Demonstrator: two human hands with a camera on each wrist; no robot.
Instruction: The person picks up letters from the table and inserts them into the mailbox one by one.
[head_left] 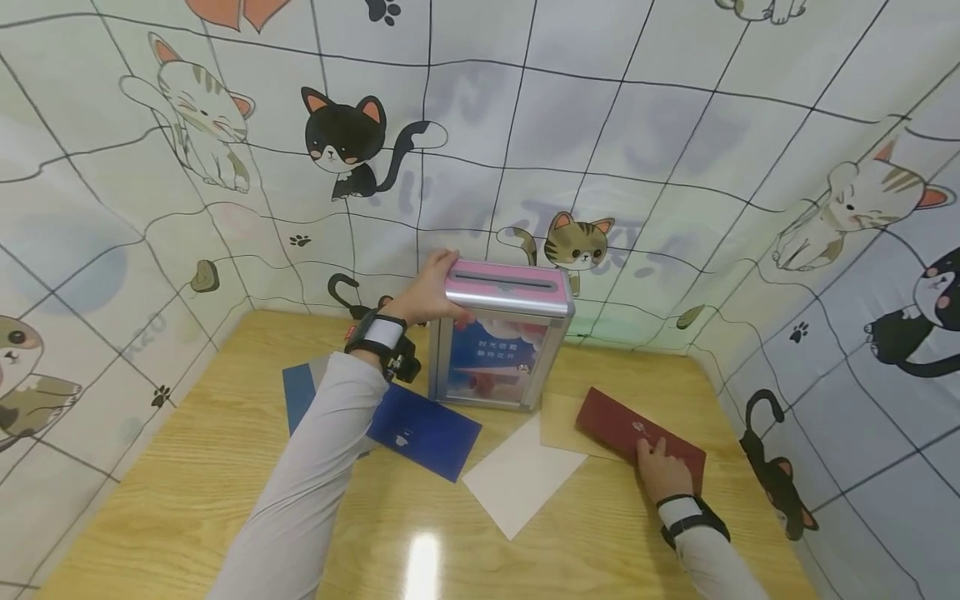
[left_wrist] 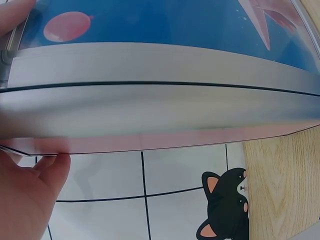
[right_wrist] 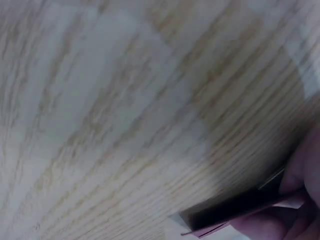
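Observation:
A silver-framed letter box [head_left: 487, 358] with a pink slotted top [head_left: 506, 282] and a blue printed front panel stands at the back of the table. My left hand [head_left: 431, 296] grips its top left corner, the thumb at the front; part of that hand [left_wrist: 27, 195] also shows in the left wrist view. At the right, my right hand [head_left: 665, 471] pinches the near edge of a dark red envelope [head_left: 611, 421]. The right wrist view shows the thumb and fingers [right_wrist: 270, 225] on either side of its edge.
On the wooden table [head_left: 187, 467] lie a blue envelope [head_left: 427, 429], a white envelope [head_left: 525, 475], a cream envelope [head_left: 562, 425] partly under the red one, and a dark blue one [head_left: 298, 396] half hidden by my left arm. A cat-print curtain [head_left: 480, 167] surrounds the table.

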